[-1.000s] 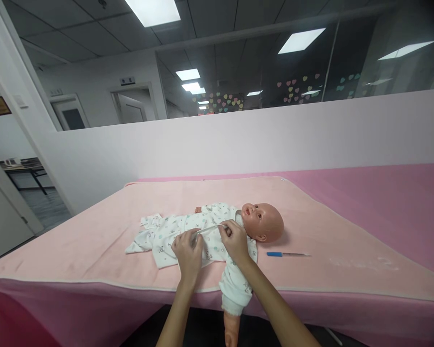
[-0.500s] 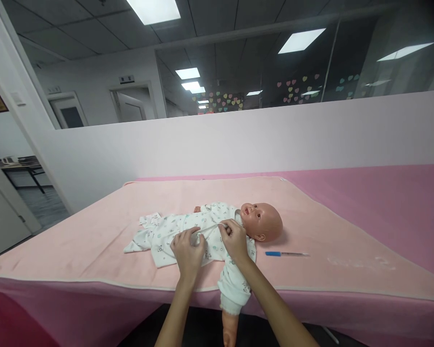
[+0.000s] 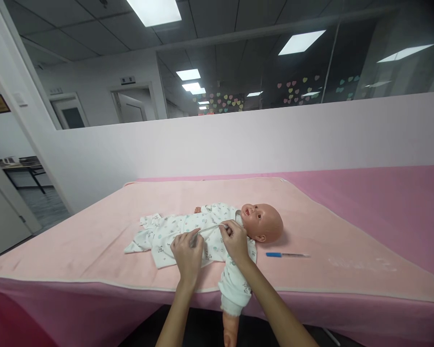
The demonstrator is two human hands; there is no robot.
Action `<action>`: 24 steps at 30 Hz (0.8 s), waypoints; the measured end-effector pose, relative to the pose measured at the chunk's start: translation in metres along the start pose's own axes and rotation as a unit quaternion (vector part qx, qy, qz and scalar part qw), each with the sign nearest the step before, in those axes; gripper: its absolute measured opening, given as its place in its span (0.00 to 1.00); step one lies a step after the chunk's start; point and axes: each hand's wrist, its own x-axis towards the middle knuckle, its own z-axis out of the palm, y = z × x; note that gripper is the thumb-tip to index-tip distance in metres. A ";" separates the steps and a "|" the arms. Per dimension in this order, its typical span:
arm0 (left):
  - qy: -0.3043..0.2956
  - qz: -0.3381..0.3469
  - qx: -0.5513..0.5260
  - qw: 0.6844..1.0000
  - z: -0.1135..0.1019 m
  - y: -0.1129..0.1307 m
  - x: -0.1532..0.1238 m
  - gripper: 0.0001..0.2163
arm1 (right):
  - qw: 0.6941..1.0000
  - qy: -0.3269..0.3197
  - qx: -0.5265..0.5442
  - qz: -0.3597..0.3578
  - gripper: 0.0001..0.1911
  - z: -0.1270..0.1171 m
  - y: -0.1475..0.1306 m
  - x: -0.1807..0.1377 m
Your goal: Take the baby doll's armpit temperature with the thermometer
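A bald baby doll (image 3: 262, 222) lies on its back, head to the right, in a white printed baby shirt (image 3: 181, 224). Over its chest, a thin white strip of the shirt (image 3: 210, 227), a tie or an edge, runs taut between my hands. My left hand (image 3: 188, 253) pinches its left end near the doll's belly. Close to the neck, my right hand (image 3: 234, 240) pinches the other end between thumb and fingers. The doll's near sleeve (image 3: 234, 289) hangs over the table's front edge, with the bare doll hand (image 3: 230, 327) below it.
A blue-capped pen (image 3: 287, 255) lies right of my right hand, just below the doll's head. Under the doll spreads a peach pad (image 3: 104, 221) on a pink-covered table (image 3: 394, 197). A white low wall with glass (image 3: 260, 140) stands behind.
Almost nothing differs. Both hands keep their pinch on the white strip, and the doll lies in the same place.
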 end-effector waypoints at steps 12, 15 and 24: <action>0.006 -0.011 -0.002 1.000 0.000 0.001 0.001 0.08 | 1.000 0.000 0.007 0.008 0.09 0.000 0.000 0.000; 0.019 -0.027 -0.018 0.999 0.000 0.002 0.001 0.09 | 1.000 -0.003 0.011 0.013 0.09 -0.001 -0.001 0.000; 0.035 -0.044 -0.045 0.997 -0.001 0.004 0.002 0.10 | 1.000 0.001 0.013 0.019 0.08 0.000 0.000 0.000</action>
